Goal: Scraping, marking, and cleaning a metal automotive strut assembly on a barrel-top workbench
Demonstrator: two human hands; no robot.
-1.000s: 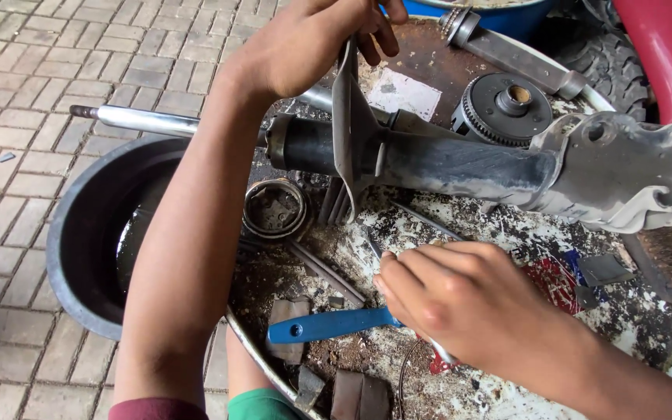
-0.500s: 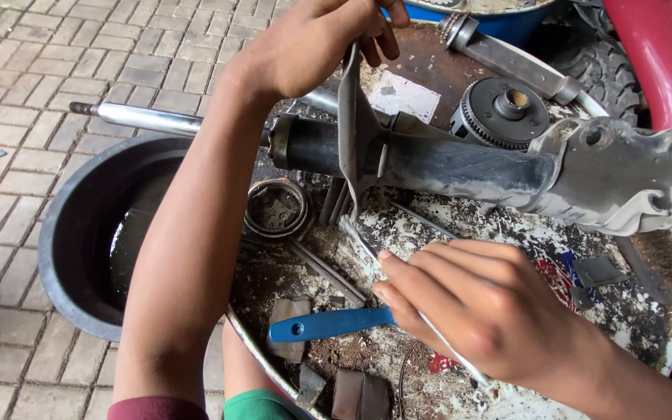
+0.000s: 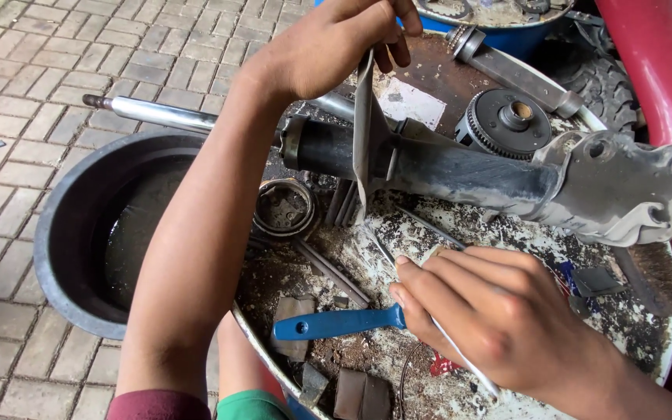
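A dirty grey shock absorber strut (image 3: 460,167) lies across a round metal tray (image 3: 647,358), and its shiny rod (image 3: 149,113) sticks out to the left. My left hand (image 3: 328,47) reaches from the lower left and grips the top edge of the strut's thin spring seat plate (image 3: 363,148). My right hand (image 3: 499,319) rests low on the tray, fingers curled over a thin pale rod (image 3: 468,365) that runs under the palm. Its fingertips touch the end of a blue-handled tool (image 3: 336,323) lying flat in the grime.
A black basin (image 3: 64,233) with dark liquid sits on the brick paving at left. On the tray are a toothed round part (image 3: 507,124), a metal ring (image 3: 285,206), flat bars, small blocks (image 3: 359,393) and a wire brush (image 3: 655,272). A red body (image 3: 663,70) stands at right.
My left hand keeps its hold on the plate. My right hand has shifted only slightly over the blue handle. The view has moved a little.
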